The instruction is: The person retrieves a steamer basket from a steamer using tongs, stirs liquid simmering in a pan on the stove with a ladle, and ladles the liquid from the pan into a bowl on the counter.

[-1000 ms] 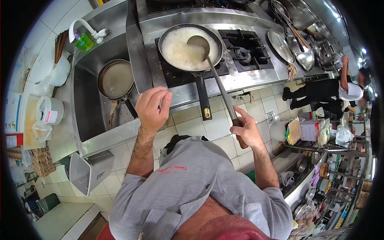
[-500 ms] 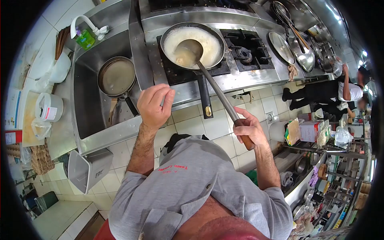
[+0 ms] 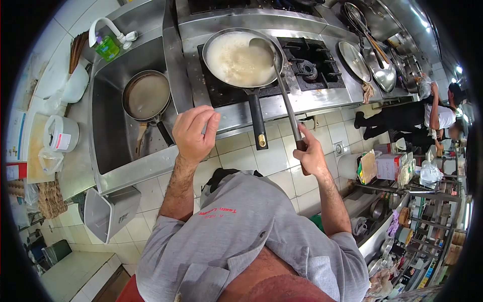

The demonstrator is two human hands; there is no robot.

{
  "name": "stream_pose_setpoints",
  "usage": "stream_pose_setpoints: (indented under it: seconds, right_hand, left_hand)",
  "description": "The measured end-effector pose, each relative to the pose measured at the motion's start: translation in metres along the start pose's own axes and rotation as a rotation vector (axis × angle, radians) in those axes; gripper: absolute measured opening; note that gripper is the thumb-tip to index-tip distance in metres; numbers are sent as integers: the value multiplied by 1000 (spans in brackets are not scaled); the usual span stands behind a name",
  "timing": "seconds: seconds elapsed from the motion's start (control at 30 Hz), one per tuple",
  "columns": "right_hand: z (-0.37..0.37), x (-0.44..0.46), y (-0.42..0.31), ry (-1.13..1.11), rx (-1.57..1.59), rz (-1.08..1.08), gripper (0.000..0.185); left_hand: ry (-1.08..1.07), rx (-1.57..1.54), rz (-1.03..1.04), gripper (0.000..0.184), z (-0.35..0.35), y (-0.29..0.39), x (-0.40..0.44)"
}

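My right hand point(image 3: 313, 156) grips the dark wooden end of a long-handled metal ladle point(image 3: 288, 103), forefinger stretched along the handle. The ladle's bowl lies at the right side of a frying pan point(image 3: 257, 121) and dips into a creamy white, frothy liquid point(image 3: 226, 63). That pan sits on a gas burner, its black handle pointing toward me. My left hand point(image 3: 194, 133) is held over the counter's front edge with fingers curled in; nothing shows in it, and it is apart from the pan.
To the left, a sink point(image 3: 103, 126) holds a second frying pan point(image 3: 147, 95) and a wooden spatula point(image 3: 140, 140). Right of the pan is another gas burner point(image 3: 308, 69). A metal lid point(image 3: 354, 60) and several utensils lie beyond it. A person point(image 3: 443, 116) stands far right.
The ladle's bowl has swept from the pan's middle to its right side, swirling the liquid. My right hand has shifted slightly up, its forefinger now extended. My left hand stays put.
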State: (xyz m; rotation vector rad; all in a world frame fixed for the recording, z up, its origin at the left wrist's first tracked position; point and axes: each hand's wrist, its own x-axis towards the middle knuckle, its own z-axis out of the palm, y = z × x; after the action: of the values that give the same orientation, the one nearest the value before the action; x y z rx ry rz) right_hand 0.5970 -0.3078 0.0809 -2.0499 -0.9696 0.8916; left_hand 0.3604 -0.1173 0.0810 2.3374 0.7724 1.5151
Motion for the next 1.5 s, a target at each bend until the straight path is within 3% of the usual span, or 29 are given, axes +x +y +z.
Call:
stream_pose_setpoints:
  seconds: [0.07, 0.13, 0.17, 0.37, 1.0, 1.5]
  right_hand:
    - [4, -8, -4, -9, 177, -24, 68]
    - [-3, -19, -27, -116, 539, 191, 70]
    - [-4, -20, -27, -110, 626, 199, 70]
    - [-19, -23, -33, -253, 749, 203, 69]
    - [-11, -33, -52, -303, 676, 172, 68]
    - [-3, -40, -53, -201, 735, 127, 66]
  left_hand:
    - [-6, -2, -7, 7, 0, 1, -1]
    - [-13, 3, -19, 7, 0, 1, 0]
    - [-20, 1, -19, 7, 0, 1, 1]
    - [-62, 15, 38, 6, -1, 1, 2]
    - [-40, -5, 48, 6, -3, -1, 3]
    - [-33, -49, 35, 9, -3, -1, 2]
